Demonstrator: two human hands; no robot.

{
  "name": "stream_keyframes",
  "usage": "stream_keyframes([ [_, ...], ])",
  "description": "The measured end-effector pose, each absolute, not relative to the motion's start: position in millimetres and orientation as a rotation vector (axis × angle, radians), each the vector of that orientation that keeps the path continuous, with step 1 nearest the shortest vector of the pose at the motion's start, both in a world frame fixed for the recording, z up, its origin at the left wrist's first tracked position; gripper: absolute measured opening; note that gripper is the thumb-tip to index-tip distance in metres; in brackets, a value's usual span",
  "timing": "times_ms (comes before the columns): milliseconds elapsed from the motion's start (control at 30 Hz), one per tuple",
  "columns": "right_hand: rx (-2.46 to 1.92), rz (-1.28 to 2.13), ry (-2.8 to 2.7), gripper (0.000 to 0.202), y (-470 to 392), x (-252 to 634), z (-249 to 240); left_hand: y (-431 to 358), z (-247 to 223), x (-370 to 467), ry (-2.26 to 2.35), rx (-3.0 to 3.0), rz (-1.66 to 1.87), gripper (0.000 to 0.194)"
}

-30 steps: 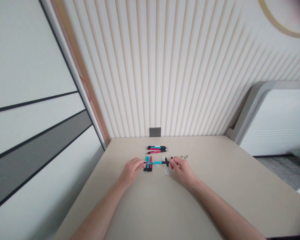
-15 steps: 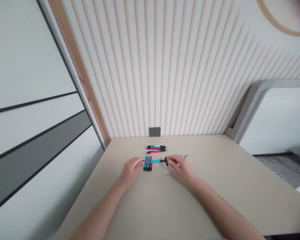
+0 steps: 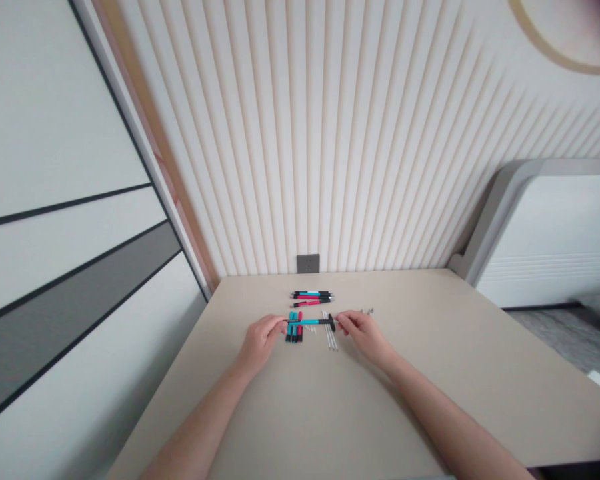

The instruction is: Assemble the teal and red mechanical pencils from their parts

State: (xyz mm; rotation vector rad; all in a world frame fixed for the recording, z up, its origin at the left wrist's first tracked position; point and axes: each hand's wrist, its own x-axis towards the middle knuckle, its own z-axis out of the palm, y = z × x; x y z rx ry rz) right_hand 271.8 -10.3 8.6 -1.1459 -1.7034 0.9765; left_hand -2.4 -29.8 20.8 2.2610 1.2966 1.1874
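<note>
A blue and black pen point(image 3: 309, 322) is held level between my two hands. The fingers of my left hand point(image 3: 258, 342) are closed on its left end. My right hand point(image 3: 364, 335) pinches at the black right end; whether a small part sits between those fingertips is too small to tell. Under the pen lie blue and red pen barrels point(image 3: 294, 337) with black ends, side by side. Several thin white refills point(image 3: 332, 341) rest near my right fingers, and tiny pale parts point(image 3: 311, 329) lie between the barrels and the refills.
Several pens point(image 3: 312, 299) in blue, red and black lie farther back on the beige table point(image 3: 300, 413). Small metallic pieces point(image 3: 370, 311) are beyond my right hand. A dark socket point(image 3: 309, 263) is on the ribbed wall; a white cabinet point(image 3: 80, 373) stands at the left.
My right fingers have shifted slightly right, and more of the pen's black end shows. My left hand keeps its hold. The whole view has moved a little.
</note>
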Motion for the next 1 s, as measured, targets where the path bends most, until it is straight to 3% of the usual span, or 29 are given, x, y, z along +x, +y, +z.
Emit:
stream_keyframes([
  [467, -1.076, 1.115, -1.678, 0.041, -8, 272, 6, -31, 23, 0, 1.329, 2.232, 1.158, 0.031],
  [833, -1.345, 0.430, -1.826, 0.031, 7, 322, 24, -31, 26, 3, 1.473, 2.175, 1.165, 0.037],
  [1000, -1.622, 0.278, -2.023, 0.023, 17, 356, 17, -31, 26, 4, 1.457, 2.200, 1.141, 0.036],
])
